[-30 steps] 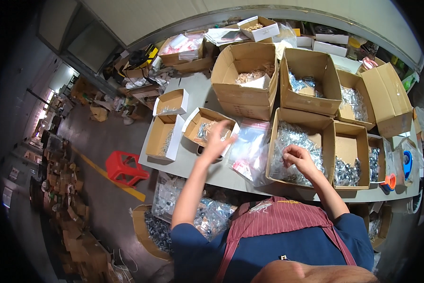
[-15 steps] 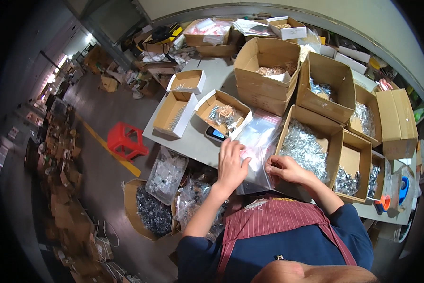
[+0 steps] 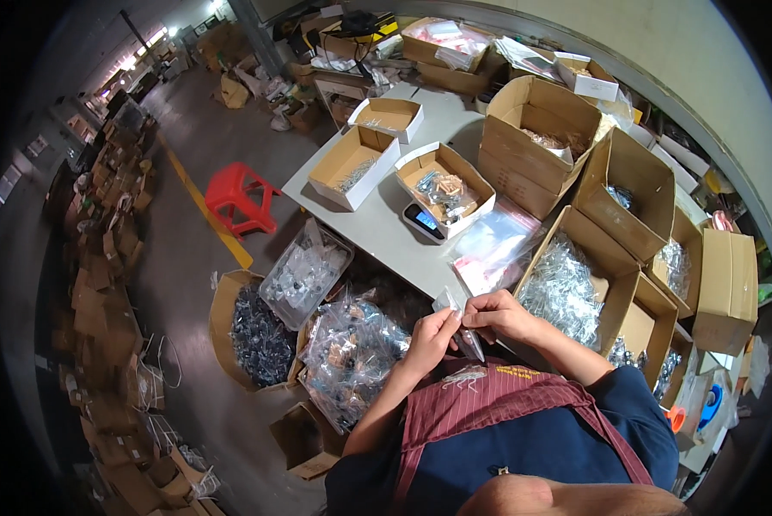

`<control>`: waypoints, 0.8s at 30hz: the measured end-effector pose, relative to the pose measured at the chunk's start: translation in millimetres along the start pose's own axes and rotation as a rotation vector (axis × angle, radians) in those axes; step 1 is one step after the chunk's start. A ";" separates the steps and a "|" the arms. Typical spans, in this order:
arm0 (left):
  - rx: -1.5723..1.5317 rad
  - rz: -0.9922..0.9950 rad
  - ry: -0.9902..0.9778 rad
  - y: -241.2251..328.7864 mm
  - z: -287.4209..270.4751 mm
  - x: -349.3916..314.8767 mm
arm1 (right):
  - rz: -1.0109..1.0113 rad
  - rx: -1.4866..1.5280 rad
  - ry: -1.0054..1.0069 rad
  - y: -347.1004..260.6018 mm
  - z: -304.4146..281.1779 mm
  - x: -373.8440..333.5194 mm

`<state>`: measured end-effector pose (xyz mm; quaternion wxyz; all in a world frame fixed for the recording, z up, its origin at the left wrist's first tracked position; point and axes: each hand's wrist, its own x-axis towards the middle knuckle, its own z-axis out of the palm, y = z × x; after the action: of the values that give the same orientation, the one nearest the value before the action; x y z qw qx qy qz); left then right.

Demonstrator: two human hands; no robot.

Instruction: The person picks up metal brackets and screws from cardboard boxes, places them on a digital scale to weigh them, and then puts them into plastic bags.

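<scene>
My left hand (image 3: 431, 340) and my right hand (image 3: 502, 316) are close together at the table's front edge, in front of my apron. Both pinch a small clear plastic bag (image 3: 470, 346), its upper part sticking up between the fingers. Whatever the bag may contain is too small to make out. Just beyond my hands lies a pile of flat clear bags (image 3: 494, 245) with reddish edges. Left of that pile, a white-sided tray (image 3: 403, 176) of wooden dowels and metal hardware rests on a small scale with a lit display (image 3: 422, 220).
Beside my right hand stands an open carton (image 3: 534, 258) heaped with clear-wrapped parts. More cartons (image 3: 624, 193) crowd the table's right side. Two shallow trays (image 3: 354, 168) sit farther left. Below the table edge are a plastic bin (image 3: 307, 273) and filled bags (image 3: 352, 353). A red stool (image 3: 240, 199) stands left.
Both hands have drawn back from the bag pile toward my body, now with one bag between them. The view has swung, so the table appears shifted to the right.
</scene>
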<state>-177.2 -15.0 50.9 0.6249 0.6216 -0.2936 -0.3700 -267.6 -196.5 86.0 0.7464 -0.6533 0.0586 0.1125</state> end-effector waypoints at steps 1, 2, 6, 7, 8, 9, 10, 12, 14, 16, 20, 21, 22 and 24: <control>-0.038 0.038 0.061 -2.5 2.1 -1.4 | 0.010 0.010 0.015 -5.6 6.4 0.7; -0.040 0.037 0.068 -2.9 3.6 -4.1 | 0.019 0.020 0.031 -8.3 10.1 1.3; -0.039 0.087 0.181 -0.7 11.9 -8.7 | -0.176 -0.222 0.124 20.2 9.6 6.5; 0.005 0.131 0.213 -0.6 13.1 -7.8 | -0.220 -0.278 0.177 19.4 12.1 5.4; 0.007 0.130 0.212 1.4 15.9 -7.1 | -0.221 -0.276 0.179 16.5 13.3 4.0; 0.156 0.193 0.273 5.6 19.9 -6.7 | -0.406 -0.462 0.255 11.5 14.8 1.3; 0.307 0.254 0.333 9.6 22.6 -6.9 | -0.590 -0.646 0.331 8.9 16.1 -1.0; 0.381 0.239 0.338 11.9 21.8 -2.7 | -0.627 -0.734 0.382 10.2 10.9 -4.4; 0.625 0.479 0.469 11.5 22.3 2.4 | -0.700 -0.918 0.475 9.6 2.8 -8.2; 0.753 0.409 0.467 10.6 16.4 3.4 | -0.723 -1.017 0.574 9.3 -5.6 -10.9; 1.258 0.210 0.475 8.3 3.8 9.7 | -0.466 -1.234 0.560 7.0 -15.6 -8.6; 1.282 0.174 0.417 10.4 5.9 10.6 | -0.519 -1.237 0.581 5.6 -15.1 -4.4; 1.306 0.132 0.364 15.7 8.5 10.4 | -0.542 -1.238 0.454 3.8 -13.9 -0.6; 1.273 0.254 0.210 14.8 12.3 14.0 | -0.539 -1.418 0.209 -5.8 -8.3 4.1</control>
<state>-178.1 -34.2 64.9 0.1991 0.8633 -0.4635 0.0152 -261.7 -205.0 89.5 0.1409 -0.9749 -0.1186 -0.1250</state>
